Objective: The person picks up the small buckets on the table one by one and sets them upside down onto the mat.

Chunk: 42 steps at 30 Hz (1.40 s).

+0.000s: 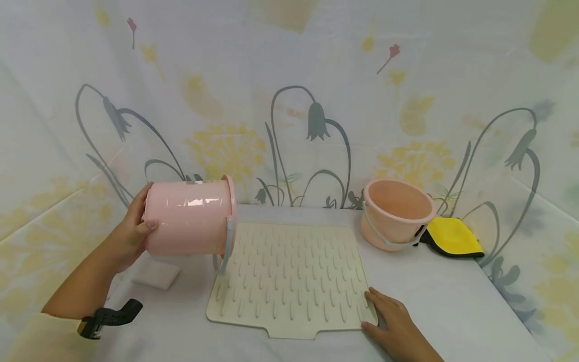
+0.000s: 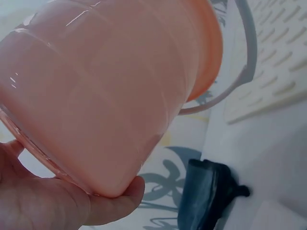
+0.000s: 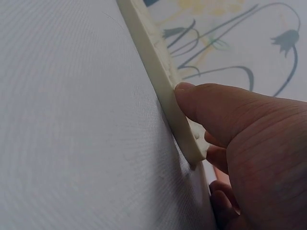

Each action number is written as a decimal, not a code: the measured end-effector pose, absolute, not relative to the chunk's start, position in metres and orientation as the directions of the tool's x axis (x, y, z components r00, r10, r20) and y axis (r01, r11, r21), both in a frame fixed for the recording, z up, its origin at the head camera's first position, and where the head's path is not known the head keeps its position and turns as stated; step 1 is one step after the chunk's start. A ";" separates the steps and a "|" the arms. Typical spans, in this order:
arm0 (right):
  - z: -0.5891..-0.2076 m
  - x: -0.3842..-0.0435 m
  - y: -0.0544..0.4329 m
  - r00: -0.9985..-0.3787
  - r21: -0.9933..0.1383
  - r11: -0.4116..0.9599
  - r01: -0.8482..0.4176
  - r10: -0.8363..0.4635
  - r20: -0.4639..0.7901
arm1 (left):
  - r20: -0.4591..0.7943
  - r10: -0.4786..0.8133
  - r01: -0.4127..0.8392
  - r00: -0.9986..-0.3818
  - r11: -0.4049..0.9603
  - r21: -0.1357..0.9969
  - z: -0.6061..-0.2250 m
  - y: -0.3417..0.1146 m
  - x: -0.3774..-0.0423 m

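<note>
A pink bucket (image 1: 190, 218) lies tipped on its side in the air, held by my left hand (image 1: 135, 226) around its base end. Its mouth faces right and its pale handle (image 1: 229, 236) hangs down over the left edge of a cream draining board (image 1: 289, 271) with raised ridges. The left wrist view shows the thumb and palm of that hand (image 2: 53, 201) against the bucket's bottom rim. At the board's near right corner is my right hand (image 1: 393, 322), thumb on the front edge and fingers at the right side. The right wrist view shows the thumb (image 3: 196, 98) against the board's edge.
A second pink bucket (image 1: 393, 231) stands upright at the back right. Beside it lies a yellow cloth with black edging (image 1: 454, 236). A white sponge-like block (image 1: 156, 273) lies below the raised bucket. A dark blue item (image 2: 204, 191) shows in the left wrist view.
</note>
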State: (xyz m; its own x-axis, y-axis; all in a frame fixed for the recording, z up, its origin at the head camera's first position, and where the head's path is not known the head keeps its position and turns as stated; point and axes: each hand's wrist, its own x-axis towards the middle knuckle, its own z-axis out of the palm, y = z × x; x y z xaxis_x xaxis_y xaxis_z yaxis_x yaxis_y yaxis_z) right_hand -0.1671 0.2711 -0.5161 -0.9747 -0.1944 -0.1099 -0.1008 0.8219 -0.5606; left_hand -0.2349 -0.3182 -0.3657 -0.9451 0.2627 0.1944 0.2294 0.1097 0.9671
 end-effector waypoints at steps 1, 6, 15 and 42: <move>-0.516 -0.167 0.271 -0.975 -0.562 0.821 -0.097 -0.193 -0.113 | 0.183 0.270 0.226 -0.945 0.137 0.964 -0.365 -0.320 -0.235; -0.516 -0.167 0.270 -0.977 -0.573 0.817 -0.059 -0.166 -0.136 | 0.122 0.289 0.208 -0.950 0.291 0.934 -0.357 -0.322 -0.236; -0.516 -0.166 0.269 -0.977 -0.594 0.804 -0.030 -0.149 -0.152 | 0.079 0.288 0.244 -0.954 0.600 0.762 -0.349 -0.290 -0.245; -0.516 -0.166 0.271 -0.976 -0.580 0.811 -0.078 -0.182 -0.123 | 0.091 0.375 0.367 -0.923 0.780 0.507 -0.358 -0.210 -0.272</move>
State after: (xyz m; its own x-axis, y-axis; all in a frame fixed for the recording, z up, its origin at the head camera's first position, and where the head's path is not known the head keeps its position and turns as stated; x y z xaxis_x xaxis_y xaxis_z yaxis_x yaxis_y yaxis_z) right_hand -0.1655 0.2707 -0.5161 -0.9757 -0.1817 -0.1226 -0.0781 0.8109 -0.5800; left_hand -0.2720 -0.2104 -0.3582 -0.9227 0.3746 0.0911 0.3667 0.7802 0.5067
